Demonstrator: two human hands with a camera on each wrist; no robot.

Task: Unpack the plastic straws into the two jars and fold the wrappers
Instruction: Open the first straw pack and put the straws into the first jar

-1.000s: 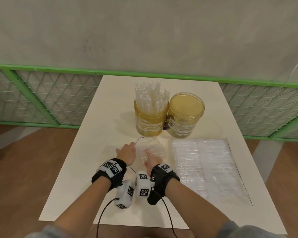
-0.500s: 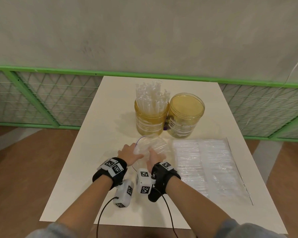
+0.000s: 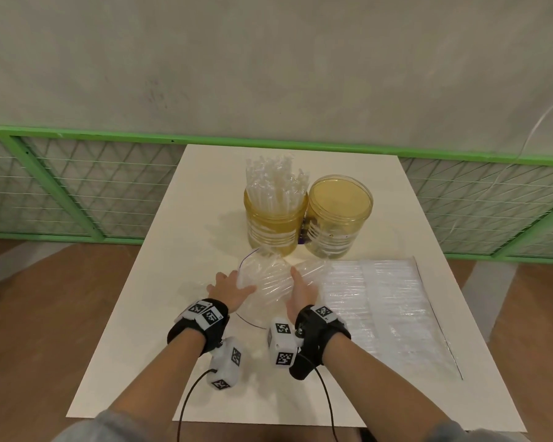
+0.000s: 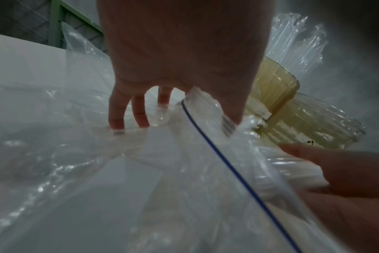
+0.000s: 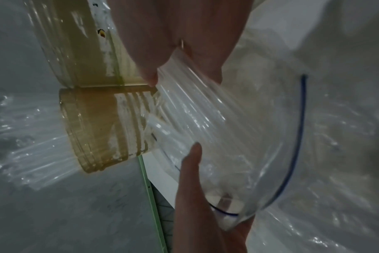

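Head view, centre of the frame: both hands work a clear empty wrapper (image 3: 265,279) with a thin blue line along its mouth, lying on the white tabletop (image 3: 160,282) just in front of 2 amber jars. The left hand (image 3: 229,290) lies across the wrapper's left part; in the left wrist view its fingers (image 4: 117,111) reach down with the tips on the film and the thumb side bears on the blue-lined edge, and whether it pinches that edge or only presses it I cannot tell. The right hand (image 3: 300,291) is at the wrapper's right edge; in the right wrist view the film passes between thumb and fingers, so it seems to be grasping the wrapper.

The left jar (image 3: 276,218), upper centre, is packed with upright straws (image 3: 275,180). The right jar (image 3: 339,215), touching or just beside it, looks empty. A second, flat pack of straws (image 3: 380,298) lies unopened at the right of the frame.

Judged from this, the step in hand is folding the 1st wrapper. The next move calls for flattening the puffed film, bringing 1 edge over the other and pressing a crease; slick film may spring back. The 2nd pack comes after.
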